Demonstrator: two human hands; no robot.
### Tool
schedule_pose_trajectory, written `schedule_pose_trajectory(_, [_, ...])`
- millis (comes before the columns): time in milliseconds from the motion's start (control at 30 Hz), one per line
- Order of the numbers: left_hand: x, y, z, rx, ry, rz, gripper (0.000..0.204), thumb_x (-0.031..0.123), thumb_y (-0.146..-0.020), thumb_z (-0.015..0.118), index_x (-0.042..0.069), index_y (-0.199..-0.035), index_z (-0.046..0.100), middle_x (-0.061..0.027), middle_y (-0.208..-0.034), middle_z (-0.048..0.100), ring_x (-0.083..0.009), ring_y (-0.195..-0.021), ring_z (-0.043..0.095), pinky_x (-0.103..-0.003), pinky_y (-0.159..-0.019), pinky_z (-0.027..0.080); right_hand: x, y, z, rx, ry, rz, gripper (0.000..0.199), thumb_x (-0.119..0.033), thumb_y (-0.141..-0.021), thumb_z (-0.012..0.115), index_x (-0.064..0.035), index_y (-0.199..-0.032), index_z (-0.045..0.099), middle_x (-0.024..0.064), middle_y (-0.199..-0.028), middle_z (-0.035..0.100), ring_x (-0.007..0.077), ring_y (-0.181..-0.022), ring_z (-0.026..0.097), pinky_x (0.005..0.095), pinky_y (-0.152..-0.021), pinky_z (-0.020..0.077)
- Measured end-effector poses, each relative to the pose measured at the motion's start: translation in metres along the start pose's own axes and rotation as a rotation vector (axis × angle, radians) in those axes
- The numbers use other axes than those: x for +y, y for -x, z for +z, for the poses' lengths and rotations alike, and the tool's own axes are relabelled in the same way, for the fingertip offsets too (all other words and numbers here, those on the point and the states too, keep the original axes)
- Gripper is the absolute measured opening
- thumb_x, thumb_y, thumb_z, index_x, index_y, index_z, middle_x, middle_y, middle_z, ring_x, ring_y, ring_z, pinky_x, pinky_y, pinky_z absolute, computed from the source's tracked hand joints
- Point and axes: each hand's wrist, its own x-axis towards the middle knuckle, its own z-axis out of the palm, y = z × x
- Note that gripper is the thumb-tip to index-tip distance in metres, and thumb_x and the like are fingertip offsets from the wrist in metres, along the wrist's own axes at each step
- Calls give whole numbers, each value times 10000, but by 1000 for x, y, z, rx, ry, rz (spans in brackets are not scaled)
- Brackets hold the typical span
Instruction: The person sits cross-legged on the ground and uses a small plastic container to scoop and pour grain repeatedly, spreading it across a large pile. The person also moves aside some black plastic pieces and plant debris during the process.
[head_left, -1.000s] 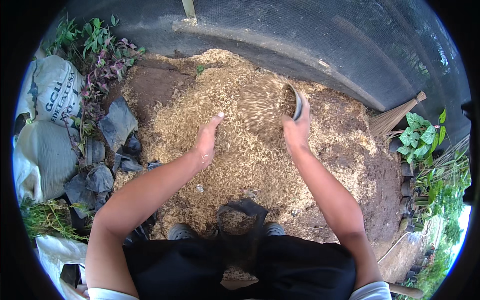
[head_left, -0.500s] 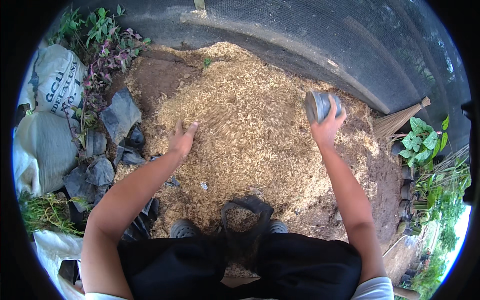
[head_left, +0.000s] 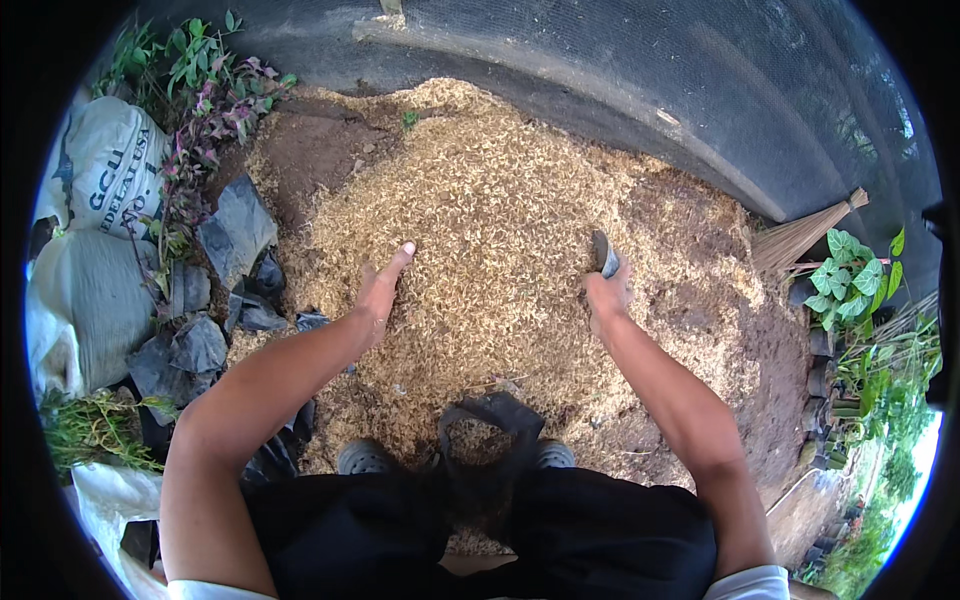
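A broad heap of pale husks (head_left: 490, 200), mixed with darker soil, spreads over the ground before me. At its left side my left hand (head_left: 382, 285) rests against the husks, thumb stretched out and apart. The other fingers point downward and are partly hidden. My right hand (head_left: 607, 293) grips a grey round bowl (head_left: 605, 252) at the heap's right side. Only a narrow strip of the bowl shows; it is tipped on edge, and the rest is hidden by the hand or husks. Between my shoes stands an opened black plastic bag (head_left: 488, 410).
White sacks (head_left: 110, 170) and crumpled black plastic (head_left: 237, 230) lie at the left beside leafy plants (head_left: 205, 110). Dark netting (head_left: 640, 70) walls the far side above a low ledge. A stick broom (head_left: 810, 232) and a potted plant (head_left: 845, 280) stand at the right.
My right hand has come down and leftward with the bowl, from above the heap's right edge onto the husks. The left hand has shifted slightly right and turned thumb-up.
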Motion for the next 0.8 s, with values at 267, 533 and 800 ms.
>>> schedule_pose_trajectory(267, [17,15,34,-216,154,20,1228,901,-899,508,186,-1771,24,-185,-1829,-24,-406,-1680,-12,-697,-1304,15,-31,38,-17,-379,-473,13,1009,54,-885,605,-206,-1729,117,268,-1594,295,396,-1440,407,653,-1305,247])
schedule_pose_trajectory(533, [19,20,26,-144,222,207,1266,847,-887,578,128,-1755,1,-194,-1822,-60,-413,-1672,-37,-670,-1306,9,-119,96,-1,-218,-3,-692,1044,91,-816,707,-282,-1687,269,279,-1578,230,480,-1451,390,613,-1209,471])
schedule_pose_trajectory(800, [13,-2,-11,198,-463,481,1041,698,-1030,543,126,-1760,69,-283,-1792,6,-458,-1665,79,-599,-1349,141,-107,24,-21,330,132,-1482,1107,115,-636,895,-274,-1568,442,195,-1604,171,421,-1484,336,561,-1094,600])
